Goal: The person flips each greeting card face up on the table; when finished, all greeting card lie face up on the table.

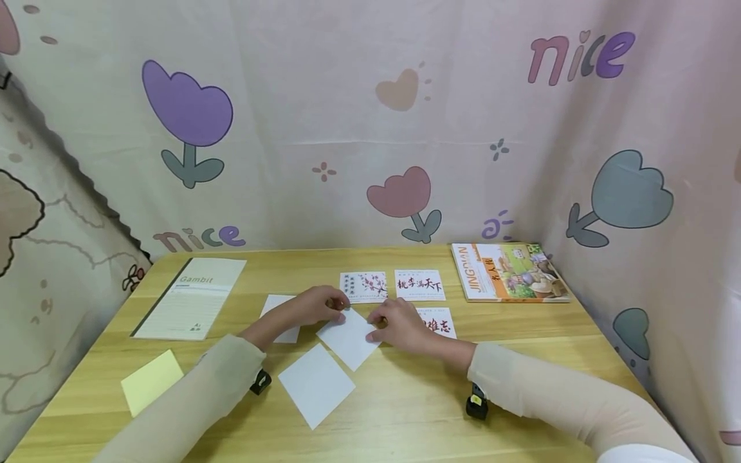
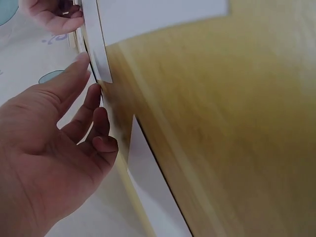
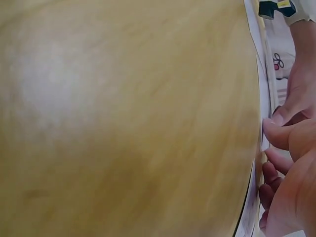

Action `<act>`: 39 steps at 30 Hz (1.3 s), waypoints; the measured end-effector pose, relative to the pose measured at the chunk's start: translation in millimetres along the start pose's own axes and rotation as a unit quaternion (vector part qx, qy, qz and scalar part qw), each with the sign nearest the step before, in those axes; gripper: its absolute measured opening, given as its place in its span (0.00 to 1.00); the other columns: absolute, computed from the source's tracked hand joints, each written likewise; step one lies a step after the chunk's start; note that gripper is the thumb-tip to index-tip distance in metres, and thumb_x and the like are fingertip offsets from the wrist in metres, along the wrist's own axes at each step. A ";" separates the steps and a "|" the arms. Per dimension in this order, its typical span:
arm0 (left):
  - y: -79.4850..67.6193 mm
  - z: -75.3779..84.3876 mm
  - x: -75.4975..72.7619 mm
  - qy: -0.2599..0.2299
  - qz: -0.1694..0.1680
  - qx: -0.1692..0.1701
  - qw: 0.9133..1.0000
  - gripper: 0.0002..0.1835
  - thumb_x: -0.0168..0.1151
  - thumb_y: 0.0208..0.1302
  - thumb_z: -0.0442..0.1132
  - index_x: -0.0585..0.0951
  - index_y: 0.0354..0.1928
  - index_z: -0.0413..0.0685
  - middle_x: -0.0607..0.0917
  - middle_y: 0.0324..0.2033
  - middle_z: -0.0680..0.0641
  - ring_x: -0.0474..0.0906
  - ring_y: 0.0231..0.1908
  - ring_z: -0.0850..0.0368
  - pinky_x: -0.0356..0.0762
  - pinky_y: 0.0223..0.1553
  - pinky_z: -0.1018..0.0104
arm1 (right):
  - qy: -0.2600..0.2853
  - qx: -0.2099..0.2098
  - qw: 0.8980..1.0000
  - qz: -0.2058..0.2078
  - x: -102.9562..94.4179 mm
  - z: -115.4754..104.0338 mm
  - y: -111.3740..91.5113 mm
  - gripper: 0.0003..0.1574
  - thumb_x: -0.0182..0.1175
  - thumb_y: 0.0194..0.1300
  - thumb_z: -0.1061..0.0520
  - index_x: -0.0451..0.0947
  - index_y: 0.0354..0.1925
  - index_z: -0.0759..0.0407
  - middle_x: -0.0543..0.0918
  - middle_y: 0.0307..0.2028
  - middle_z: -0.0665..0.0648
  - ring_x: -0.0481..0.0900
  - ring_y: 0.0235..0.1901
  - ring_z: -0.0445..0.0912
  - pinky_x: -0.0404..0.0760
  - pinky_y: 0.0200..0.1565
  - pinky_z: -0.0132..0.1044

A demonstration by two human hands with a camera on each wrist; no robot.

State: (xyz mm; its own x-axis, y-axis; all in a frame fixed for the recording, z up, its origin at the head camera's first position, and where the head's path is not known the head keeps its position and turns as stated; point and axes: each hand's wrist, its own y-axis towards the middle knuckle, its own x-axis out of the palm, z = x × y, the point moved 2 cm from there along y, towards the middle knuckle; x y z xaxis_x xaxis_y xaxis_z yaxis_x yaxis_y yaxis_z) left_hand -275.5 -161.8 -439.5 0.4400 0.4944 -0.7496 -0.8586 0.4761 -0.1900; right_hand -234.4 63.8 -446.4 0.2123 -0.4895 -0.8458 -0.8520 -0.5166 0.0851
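Note:
A square white card is turned cornerwise on the table between both hands. My left hand pinches its far corner with thumb and fingers, while the right hand pinches its right corner. Just nearer lies a second white card, also set diagonally. Part of a third white card shows under the left wrist. Beyond the hands are a card printed with blossoms and one with red and dark lettering. Another red-lettered card is partly hidden behind my right hand.
At the left lie a pale notebook and a yellow paper square, partly covered by the left sleeve. A colourful book sits at the back right of the wooden table. A printed curtain hangs behind.

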 end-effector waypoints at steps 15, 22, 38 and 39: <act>2.5 -1.5 -2.1 0.021 -0.029 0.002 0.999 0.15 0.73 0.61 0.41 0.84 0.51 0.54 0.82 0.40 0.54 0.73 0.43 0.55 0.75 0.51 0.59 | 0.033 0.010 0.999 0.009 2.4 2.1 0.2 0.20 0.76 0.54 0.48 0.86 0.45 0.51 0.79 0.33 0.46 0.68 0.37 0.43 0.65 0.45 0.38; 2.9 -0.8 -1.9 0.022 -0.038 0.004 0.999 0.18 0.73 0.61 0.42 0.84 0.52 0.53 0.81 0.40 0.54 0.73 0.43 0.55 0.75 0.51 0.60 | 0.031 0.018 0.999 0.006 2.8 0.1 -0.4 0.20 0.76 0.55 0.48 0.86 0.46 0.51 0.78 0.34 0.46 0.67 0.37 0.43 0.65 0.46 0.39; 4.9 3.7 -2.6 0.041 -0.056 -0.003 0.998 0.18 0.74 0.60 0.41 0.83 0.53 0.55 0.79 0.38 0.53 0.72 0.41 0.55 0.73 0.46 0.60 | 0.026 0.004 1.000 0.012 5.9 4.4 -0.9 0.18 0.75 0.56 0.49 0.86 0.45 0.50 0.79 0.35 0.46 0.67 0.38 0.44 0.64 0.47 0.42; 5.9 3.8 -2.6 0.044 -0.057 -0.003 0.997 0.18 0.74 0.60 0.41 0.82 0.52 0.55 0.79 0.38 0.53 0.73 0.41 0.56 0.73 0.46 0.60 | 0.024 0.002 1.000 0.012 5.4 4.0 -1.0 0.18 0.75 0.56 0.49 0.86 0.45 0.50 0.79 0.35 0.46 0.67 0.38 0.43 0.64 0.47 0.42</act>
State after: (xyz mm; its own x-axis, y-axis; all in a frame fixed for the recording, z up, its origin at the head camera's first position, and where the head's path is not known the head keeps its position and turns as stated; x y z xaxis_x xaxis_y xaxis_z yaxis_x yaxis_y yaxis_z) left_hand -280.7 -157.5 -436.2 0.5106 0.3707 -0.7758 -0.8058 0.5211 -0.2813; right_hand -234.3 64.5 -453.1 0.2134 -0.5347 -0.8177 -0.8596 -0.5005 0.1029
